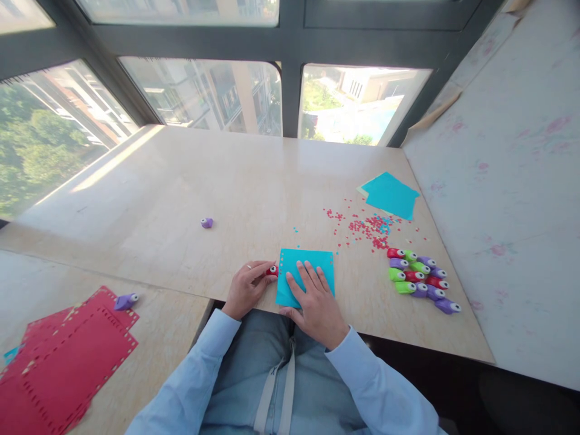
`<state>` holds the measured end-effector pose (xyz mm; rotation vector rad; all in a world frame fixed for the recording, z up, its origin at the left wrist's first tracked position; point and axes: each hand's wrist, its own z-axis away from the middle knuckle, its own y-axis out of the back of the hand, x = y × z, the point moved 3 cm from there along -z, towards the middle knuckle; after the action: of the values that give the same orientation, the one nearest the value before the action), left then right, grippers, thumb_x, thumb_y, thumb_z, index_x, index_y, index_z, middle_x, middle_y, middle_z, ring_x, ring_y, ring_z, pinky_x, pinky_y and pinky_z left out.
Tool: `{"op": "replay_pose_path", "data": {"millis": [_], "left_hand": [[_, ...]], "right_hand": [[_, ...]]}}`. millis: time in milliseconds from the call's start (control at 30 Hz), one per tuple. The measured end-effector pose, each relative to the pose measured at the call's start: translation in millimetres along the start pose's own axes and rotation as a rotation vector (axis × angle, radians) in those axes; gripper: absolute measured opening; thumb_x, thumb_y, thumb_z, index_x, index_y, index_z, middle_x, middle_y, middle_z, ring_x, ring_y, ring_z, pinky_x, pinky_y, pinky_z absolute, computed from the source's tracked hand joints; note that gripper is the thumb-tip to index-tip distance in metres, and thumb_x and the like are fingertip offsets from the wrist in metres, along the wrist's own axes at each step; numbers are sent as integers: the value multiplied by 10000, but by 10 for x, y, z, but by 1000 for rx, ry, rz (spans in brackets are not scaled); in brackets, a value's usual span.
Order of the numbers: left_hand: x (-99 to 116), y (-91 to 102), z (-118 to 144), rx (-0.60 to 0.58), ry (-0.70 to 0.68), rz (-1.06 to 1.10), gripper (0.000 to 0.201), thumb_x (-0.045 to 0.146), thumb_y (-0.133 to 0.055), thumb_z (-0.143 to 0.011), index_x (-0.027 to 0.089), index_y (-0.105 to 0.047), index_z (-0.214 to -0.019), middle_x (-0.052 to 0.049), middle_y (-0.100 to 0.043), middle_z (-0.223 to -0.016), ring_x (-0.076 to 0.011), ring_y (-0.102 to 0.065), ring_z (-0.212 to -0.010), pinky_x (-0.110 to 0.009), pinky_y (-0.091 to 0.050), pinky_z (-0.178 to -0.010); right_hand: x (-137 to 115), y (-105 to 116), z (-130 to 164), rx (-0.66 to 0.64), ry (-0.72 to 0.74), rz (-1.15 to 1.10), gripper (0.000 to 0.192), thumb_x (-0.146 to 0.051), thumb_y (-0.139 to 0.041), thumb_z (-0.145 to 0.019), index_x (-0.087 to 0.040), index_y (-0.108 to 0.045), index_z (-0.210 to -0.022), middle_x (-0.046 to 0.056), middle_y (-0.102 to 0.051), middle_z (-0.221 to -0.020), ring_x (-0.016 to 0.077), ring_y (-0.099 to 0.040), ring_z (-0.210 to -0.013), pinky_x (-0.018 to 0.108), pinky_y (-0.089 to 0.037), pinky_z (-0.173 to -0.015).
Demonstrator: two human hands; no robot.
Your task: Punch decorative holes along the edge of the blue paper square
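In the head view, the left hand (247, 286) is curled around a small red plastic paper punch (272, 270), gripping it at the left edge of a square sheet of turquoise paper (312, 264). The punch sits right on that edge, touching the paper. The right hand (315, 299) lies flat and open on the near part of the sheet, fingers spread, pressing it onto the pale stone-patterned table (190, 187); it grasps nothing. The sheet lies at the near edge of the table, directly in front of the person, and small holes show along its far and right edges.

To the right of the sheet, near the table's right side, a cluster of red, green and purple plastic punches (421, 278) lies packed together. Just beyond it, red and turquoise paper dots (367, 226) are scattered over the surface. Farther right and away, a small stack of turquoise paper sheets (392, 194) rests near the wall. A lone purple punch (206, 223) sits well apart on the left middle of the table.

On a lower surface at near left, red paper sheets with punched borders (67, 356) lie overlapped, another purple punch (125, 300) touching their far edge.
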<state>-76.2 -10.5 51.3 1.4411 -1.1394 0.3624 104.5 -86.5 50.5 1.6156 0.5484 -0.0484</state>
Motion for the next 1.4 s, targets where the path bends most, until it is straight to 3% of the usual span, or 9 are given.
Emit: {"op": "replay_pose_path", "data": {"millis": [400, 533, 600, 733, 933, 1033, 1167, 1267, 1400], "left_hand": [[48, 14, 19, -7, -23, -66, 299, 355, -617, -890, 210, -637, -1151, -80, -654, -1145, -211, -597, -1064, -361, -489, -928], [71, 30, 28, -19, -10, -73, 327, 374, -605, -892, 202, -614, -1170, -89, -637, -1175, -220, -583, -1098, -367, -480, -948], [75, 27, 27, -21, -25, -91, 319, 363, -601, -892, 205, -618, -1169, -85, -638, -1168, -221, -582, -1096, -367, -478, -945], [56, 4, 21, -9, -84, -135, 265, 278, -580, -902, 212, -630, -1154, -68, -648, -1137, -202, -588, -1057, -349, -476, -924], [22, -22, 22, -5, -157, -133, 264, 213, -578, -889, 210, -623, -1149, -64, -651, -1111, -196, -591, -1030, -342, -478, -905], [17, -29, 25, 1, -180, -144, 271, 200, -574, -885, 210, -617, -1153, -65, -650, -1112, -198, -590, -1030, -351, -478, -905], [6, -38, 24, 8, -185, -145, 273, 196, -581, -880, 203, -615, -1151, -67, -653, -1102, -207, -588, -1025, -366, -478, -903], [7, -39, 21, 16, -191, -134, 269, 179, -580, -876, 200, -619, -1141, -67, -658, -1094, -207, -591, -1018, -367, -480, -897], [1, -44, 24, 10, -185, -128, 269, 176, -591, -874, 203, -620, -1140, -61, -664, -1096, -210, -591, -1010, -375, -476, -897]], "right_hand": [[28, 102, -8, 83, 2, -35, 804, -703, -422, -877, -123, -440, -1434, 175, -274, -1529, 323, -184, -1437, 530, -192, -1162], [382, 206, 26, 340, -283, -149, 703, -618, -431, -929, -99, -446, -1402, 202, -397, -1443, 313, -343, -1357, 497, -345, -1094], [623, 201, 66, 411, -459, -213, 813, -677, -505, -859, -56, -443, -1380, 251, -450, -1367, 365, -391, -1306, 551, -355, -1065], [879, 145, 78, 300, -618, -525, 934, -655, -679, -718, -79, -401, -1398, 254, -466, -1339, 356, -528, -1169, 497, -494, -923], [646, 236, -42, 255, -822, -1061, 997, -483, -846, -565, -144, -401, -1390, 194, -441, -1402, 277, -577, -1121, 335, -548, -842], [529, 300, -100, 331, -874, -1285, 874, -439, -877, -520, -141, -523, -1261, 171, -545, -1304, 282, -593, -1107, 333, -534, -875], [395, 333, -126, 133, -804, -1598, 615, -427, -865, -568, -132, -645, -1060, 145, -670, -1116, 305, -634, -1037, 393, -528, -886], [358, 342, -85, 10, -769, -1578, 560, -404, -854, -593, -122, -672, -1041, 143, -684, -1091, 302, -648, -1006, 408, -524, -877], [467, 372, -52, 39, -816, -1125, 472, -366, -787, -640, -103, -697, -1021, 126, -707, -1001, 281, -656, -937, 390, -516, -819]]}}
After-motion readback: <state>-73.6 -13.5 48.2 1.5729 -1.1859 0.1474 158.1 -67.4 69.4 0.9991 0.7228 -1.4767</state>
